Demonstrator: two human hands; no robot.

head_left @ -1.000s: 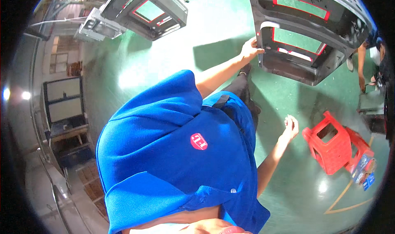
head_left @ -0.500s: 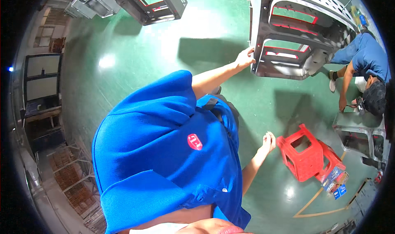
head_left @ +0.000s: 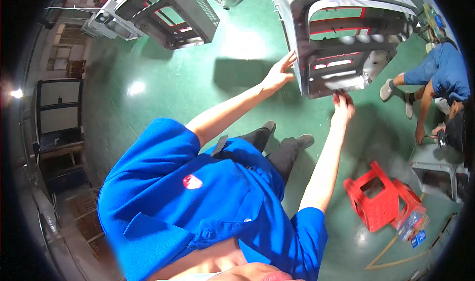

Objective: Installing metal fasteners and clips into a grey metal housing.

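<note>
A large grey metal housing (head_left: 297,39) with rectangular openings edged in red hangs or stands ahead of me, to the right of centre; what carries it is out of view. My left hand (head_left: 279,76) is at its left side, fingers stretched out with the tips against the edge and the thumb apart. Below the housing's lower rim is my right hand (head_left: 343,108), its fingers bent together close to the metal. Anything small between those fingertips is too fine to make out.
Red plastic stools (head_left: 373,202) stand at lower right, with a blue package (head_left: 413,226) on one. A co-worker in blue (head_left: 438,73) bends over another grey housing (head_left: 435,170) at far right. More metal housings (head_left: 170,19) are at upper left, across the green floor (head_left: 163,93).
My right hand has moved from beside the red stools up to the housing's lower rim. My left hand's fingers have straightened along its side. The whole view has shifted.
</note>
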